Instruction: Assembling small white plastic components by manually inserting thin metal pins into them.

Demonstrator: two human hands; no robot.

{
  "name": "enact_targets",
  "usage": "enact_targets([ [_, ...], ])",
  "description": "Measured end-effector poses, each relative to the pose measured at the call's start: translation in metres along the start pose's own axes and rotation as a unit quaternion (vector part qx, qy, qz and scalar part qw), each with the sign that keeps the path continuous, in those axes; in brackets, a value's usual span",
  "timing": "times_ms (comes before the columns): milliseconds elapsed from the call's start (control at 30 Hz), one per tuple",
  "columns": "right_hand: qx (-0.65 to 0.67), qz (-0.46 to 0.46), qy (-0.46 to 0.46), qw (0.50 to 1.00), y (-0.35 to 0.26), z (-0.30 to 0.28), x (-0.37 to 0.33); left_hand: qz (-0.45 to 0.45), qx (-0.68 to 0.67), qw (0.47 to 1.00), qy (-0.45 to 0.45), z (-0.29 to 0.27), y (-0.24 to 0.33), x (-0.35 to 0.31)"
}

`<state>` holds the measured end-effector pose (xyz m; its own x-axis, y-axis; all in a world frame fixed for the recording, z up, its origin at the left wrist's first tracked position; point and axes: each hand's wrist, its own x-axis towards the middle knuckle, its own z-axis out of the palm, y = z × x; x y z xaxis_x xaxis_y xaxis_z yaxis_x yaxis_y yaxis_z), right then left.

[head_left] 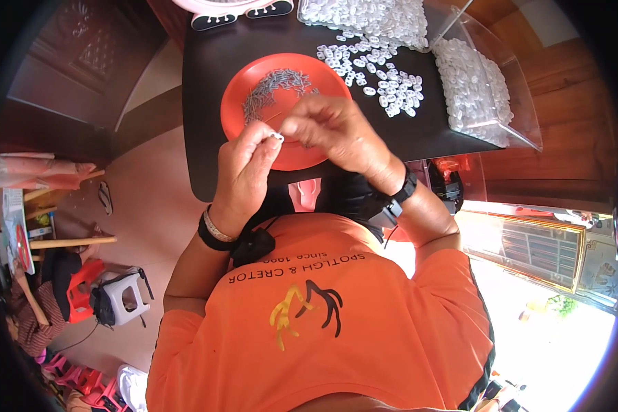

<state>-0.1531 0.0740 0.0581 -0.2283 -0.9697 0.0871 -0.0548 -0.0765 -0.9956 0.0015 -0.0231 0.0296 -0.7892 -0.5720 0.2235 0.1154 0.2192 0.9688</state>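
My left hand pinches a small white oval plastic piece between thumb and forefinger, over the near part of a red plastic plate. Close beside it, my right hand has its thumb and forefinger pressed together at the piece; what they hold, if anything, is too small to make out. On the plate lies a heap of thin grey pins. Loose white oval pieces with small holes are spread on the dark table to the right of the plate.
A clear bin of white pieces stands at the table's right edge, with another heap of white pieces at the back. A pink-and-white object sits at the back left. Stools stand on the floor to the left.
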Motion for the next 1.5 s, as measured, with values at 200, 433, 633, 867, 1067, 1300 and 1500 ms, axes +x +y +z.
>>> enact_targets([
  [200,-0.421,-0.027,0.230,0.877,-0.003,-0.090,0.003,-0.068,-0.103,0.992,0.019,-0.012,0.000,0.001],
  [433,-0.646,-0.019,0.137,0.751,0.028,-0.118,-0.004,-0.092,-0.113,0.989,-0.001,-0.006,0.001,-0.002],
  [633,-0.606,0.053,0.137,0.782,0.028,-0.120,0.004,-0.082,-0.113,0.990,-0.006,-0.008,0.002,-0.003],
  [867,-0.108,-0.019,0.165,0.980,0.005,-0.073,0.008,-0.087,-0.101,0.991,-0.028,-0.006,0.001,0.000],
  [1067,0.078,0.029,0.093,0.992,-0.012,-0.003,0.007,-0.019,-0.132,0.990,-0.053,0.004,0.005,0.003],
  [1300,0.067,-0.033,0.105,0.992,0.005,0.017,0.007,0.007,-0.212,0.977,-0.002,-0.004,0.000,0.000],
  [1500,0.120,0.054,0.073,0.989,-0.003,0.014,0.008,-0.039,-0.208,0.977,0.017,-0.006,-0.001,-0.001],
])
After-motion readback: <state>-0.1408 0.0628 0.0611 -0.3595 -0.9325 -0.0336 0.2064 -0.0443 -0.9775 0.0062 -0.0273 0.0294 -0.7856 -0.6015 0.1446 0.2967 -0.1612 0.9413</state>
